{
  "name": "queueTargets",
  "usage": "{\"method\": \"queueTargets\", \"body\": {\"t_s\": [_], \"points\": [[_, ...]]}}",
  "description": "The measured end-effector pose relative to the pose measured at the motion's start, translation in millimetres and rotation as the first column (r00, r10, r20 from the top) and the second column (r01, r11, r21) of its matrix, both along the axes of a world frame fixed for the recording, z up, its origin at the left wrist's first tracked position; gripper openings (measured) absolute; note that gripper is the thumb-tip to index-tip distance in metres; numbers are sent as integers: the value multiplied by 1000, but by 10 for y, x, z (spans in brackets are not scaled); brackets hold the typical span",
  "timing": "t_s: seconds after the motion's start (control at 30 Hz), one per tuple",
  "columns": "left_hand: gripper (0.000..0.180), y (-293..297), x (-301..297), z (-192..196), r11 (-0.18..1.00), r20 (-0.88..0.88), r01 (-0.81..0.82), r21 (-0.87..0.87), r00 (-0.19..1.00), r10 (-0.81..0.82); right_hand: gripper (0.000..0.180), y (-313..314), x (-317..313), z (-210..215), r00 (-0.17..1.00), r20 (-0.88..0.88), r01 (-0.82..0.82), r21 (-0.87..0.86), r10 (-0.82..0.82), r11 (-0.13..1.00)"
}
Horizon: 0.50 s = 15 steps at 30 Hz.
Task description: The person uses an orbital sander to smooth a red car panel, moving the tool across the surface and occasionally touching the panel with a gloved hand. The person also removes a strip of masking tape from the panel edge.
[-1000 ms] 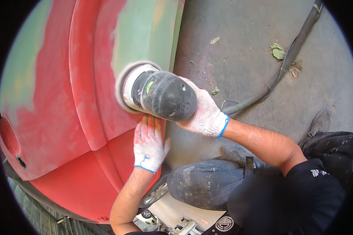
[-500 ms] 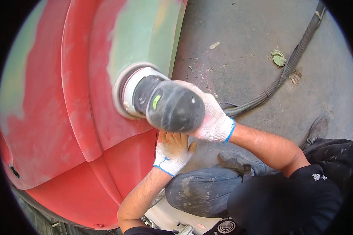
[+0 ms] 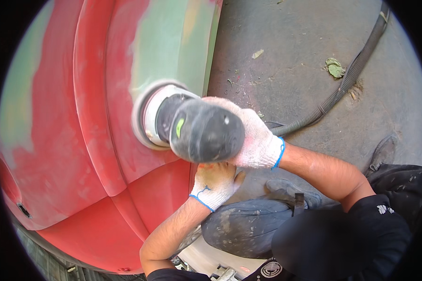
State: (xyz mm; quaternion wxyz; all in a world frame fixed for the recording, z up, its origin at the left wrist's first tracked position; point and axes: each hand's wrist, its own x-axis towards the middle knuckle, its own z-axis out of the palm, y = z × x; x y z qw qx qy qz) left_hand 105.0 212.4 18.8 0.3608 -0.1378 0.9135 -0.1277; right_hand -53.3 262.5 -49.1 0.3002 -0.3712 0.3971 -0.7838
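Note:
A round-pad power sander point(image 3: 208, 131) with a dark body and white collar is pressed against a car body panel point(image 3: 126, 105), its pad edge blurred. My right hand point(image 3: 257, 136), in a white knitted glove with a blue cuff, is closed around the sander's far side; most of its fingers are hidden behind the body. Below the sander, my gloved left hand point(image 3: 214, 182) is at the panel's edge, thumb apart. Its fingertips are covered by the sander, so whether it touches the panel cannot be made out. The panel is red, with sanded pale green patches.
A ribbed grey hose point(image 3: 330, 100) runs over the concrete floor point(image 3: 286, 56) from near my right wrist to the upper right. A crumpled green leaf point(image 3: 335, 68) and small scraps lie there. My bent knee point(image 3: 244, 229) is close to the red lower panel point(image 3: 94, 239).
The sander's pad has shifted slightly left and down over the panel. My left hand has moved a little right and is closer under the sander. My right hand keeps its grip.

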Motion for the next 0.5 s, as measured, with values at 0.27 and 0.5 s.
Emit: {"method": "queueTargets", "body": {"t_s": [0.27, 0.5], "points": [[74, -18, 187, 288, 999, -214, -14, 42, 977, 22, 50, -281, -705, 25, 977, 30, 209, 80, -212, 975], [88, -639, -630, 703, 761, -247, 235, -605, 853, -460, 29, -180, -1348, 322, 916, 359, 85, 263, -179, 961]]}}
